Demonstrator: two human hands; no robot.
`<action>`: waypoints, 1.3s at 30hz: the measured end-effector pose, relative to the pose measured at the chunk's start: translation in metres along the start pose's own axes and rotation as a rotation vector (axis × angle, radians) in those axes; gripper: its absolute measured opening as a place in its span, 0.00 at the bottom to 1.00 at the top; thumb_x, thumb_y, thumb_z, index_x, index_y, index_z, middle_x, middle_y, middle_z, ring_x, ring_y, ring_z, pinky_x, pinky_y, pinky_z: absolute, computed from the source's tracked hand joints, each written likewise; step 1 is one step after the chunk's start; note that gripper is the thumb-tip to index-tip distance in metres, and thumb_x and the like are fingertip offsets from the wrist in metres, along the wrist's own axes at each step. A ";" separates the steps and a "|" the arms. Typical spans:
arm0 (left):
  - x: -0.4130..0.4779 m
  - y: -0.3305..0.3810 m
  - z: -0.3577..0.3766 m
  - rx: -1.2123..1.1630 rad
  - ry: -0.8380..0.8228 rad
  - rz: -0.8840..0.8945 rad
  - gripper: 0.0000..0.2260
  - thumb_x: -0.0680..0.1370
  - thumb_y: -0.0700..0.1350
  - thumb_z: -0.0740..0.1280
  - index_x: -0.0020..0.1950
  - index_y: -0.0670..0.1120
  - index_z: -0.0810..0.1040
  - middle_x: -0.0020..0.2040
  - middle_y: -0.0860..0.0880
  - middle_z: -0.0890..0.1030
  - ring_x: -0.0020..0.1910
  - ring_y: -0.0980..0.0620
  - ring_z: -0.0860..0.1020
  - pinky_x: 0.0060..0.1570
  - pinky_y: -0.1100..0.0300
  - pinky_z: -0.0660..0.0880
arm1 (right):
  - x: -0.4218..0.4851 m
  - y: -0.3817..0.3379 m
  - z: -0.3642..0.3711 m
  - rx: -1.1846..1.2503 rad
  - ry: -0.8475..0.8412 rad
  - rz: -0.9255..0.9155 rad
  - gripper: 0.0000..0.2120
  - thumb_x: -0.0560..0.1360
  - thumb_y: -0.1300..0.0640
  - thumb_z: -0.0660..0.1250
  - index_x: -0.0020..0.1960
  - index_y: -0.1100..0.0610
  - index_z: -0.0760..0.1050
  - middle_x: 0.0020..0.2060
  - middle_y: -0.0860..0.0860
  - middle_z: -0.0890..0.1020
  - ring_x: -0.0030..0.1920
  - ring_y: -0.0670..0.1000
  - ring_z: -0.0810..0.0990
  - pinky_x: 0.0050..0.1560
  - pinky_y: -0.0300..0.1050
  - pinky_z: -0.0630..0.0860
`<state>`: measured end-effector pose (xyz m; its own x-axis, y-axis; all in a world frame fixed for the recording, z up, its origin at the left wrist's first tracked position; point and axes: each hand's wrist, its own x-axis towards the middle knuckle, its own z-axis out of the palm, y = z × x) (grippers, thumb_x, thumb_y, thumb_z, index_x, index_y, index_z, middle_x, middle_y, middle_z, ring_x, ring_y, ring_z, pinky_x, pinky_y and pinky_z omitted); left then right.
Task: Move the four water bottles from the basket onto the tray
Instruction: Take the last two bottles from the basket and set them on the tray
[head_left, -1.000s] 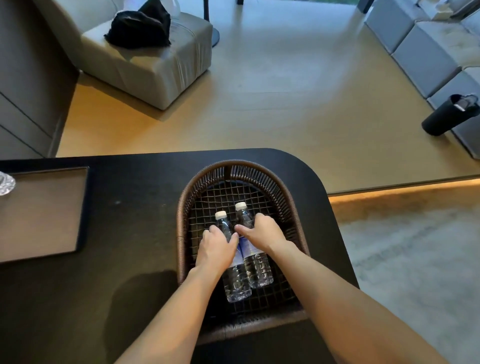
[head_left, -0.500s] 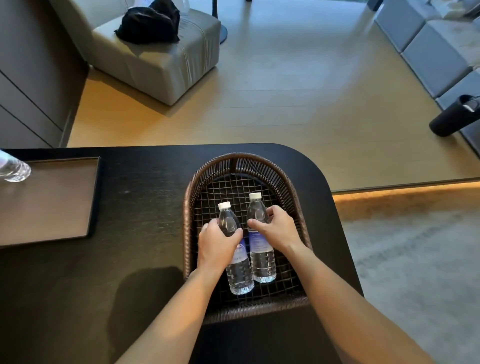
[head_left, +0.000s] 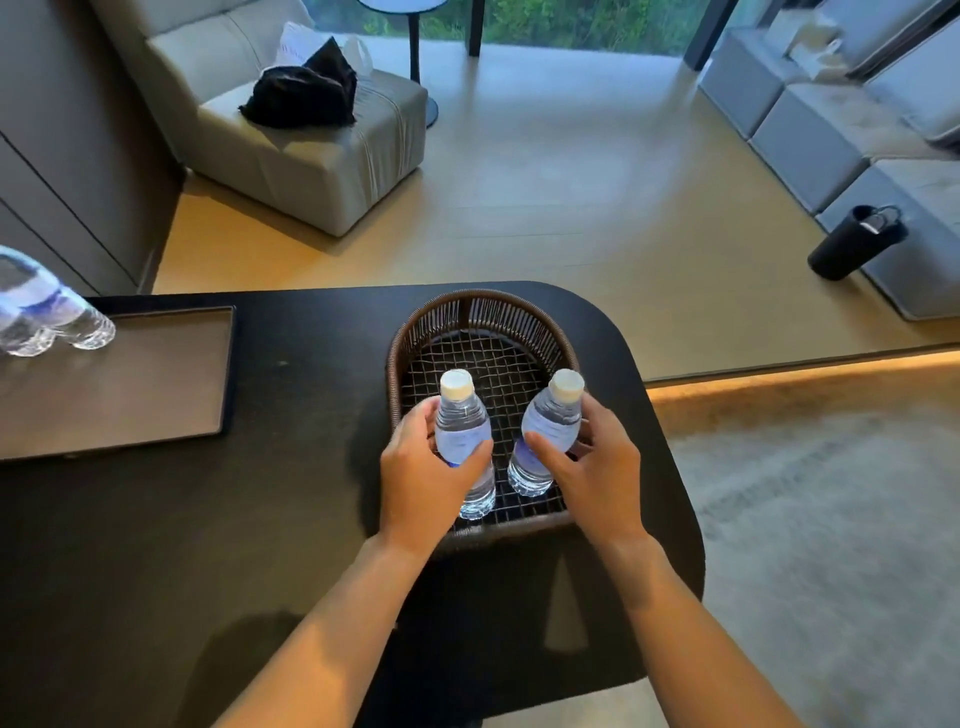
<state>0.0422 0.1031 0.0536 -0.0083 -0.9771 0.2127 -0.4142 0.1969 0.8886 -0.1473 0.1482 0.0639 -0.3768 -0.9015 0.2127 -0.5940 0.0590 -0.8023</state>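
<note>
Left hand (head_left: 423, 475) and right hand (head_left: 587, 467) each grip a bottle upright over the basket (head_left: 488, 306), apparently for carrying to the tray (head_left: 156, 395) leftward.

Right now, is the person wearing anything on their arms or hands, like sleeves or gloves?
No. Both forearms are bare as far as the picture shows, with no sleeves in view. The left hand and right hand have no gloves, and I see no rings, watch or bracelet on either wrist.
</note>
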 end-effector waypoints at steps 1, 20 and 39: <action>-0.004 0.006 -0.012 -0.008 0.018 0.022 0.28 0.70 0.50 0.81 0.67 0.45 0.78 0.60 0.51 0.83 0.56 0.57 0.82 0.52 0.67 0.79 | -0.006 -0.009 -0.002 -0.002 0.007 -0.019 0.31 0.72 0.51 0.80 0.72 0.53 0.75 0.65 0.48 0.81 0.65 0.44 0.79 0.60 0.36 0.79; -0.049 -0.032 -0.255 0.122 0.298 -0.088 0.30 0.69 0.47 0.81 0.69 0.50 0.76 0.62 0.53 0.81 0.58 0.55 0.79 0.55 0.70 0.74 | -0.078 -0.179 0.124 0.251 -0.283 -0.167 0.28 0.73 0.49 0.78 0.71 0.50 0.74 0.64 0.46 0.82 0.63 0.43 0.81 0.62 0.46 0.81; 0.110 -0.221 -0.468 0.207 0.303 -0.143 0.29 0.68 0.51 0.82 0.66 0.53 0.76 0.58 0.57 0.81 0.57 0.57 0.81 0.56 0.58 0.80 | -0.016 -0.297 0.424 0.168 -0.378 -0.027 0.31 0.70 0.48 0.81 0.68 0.43 0.71 0.62 0.42 0.80 0.60 0.44 0.80 0.63 0.50 0.80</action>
<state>0.5589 -0.0098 0.0710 0.3192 -0.9193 0.2301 -0.5665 0.0096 0.8240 0.3364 -0.0368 0.0626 -0.0562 -0.9976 0.0403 -0.4642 -0.0096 -0.8857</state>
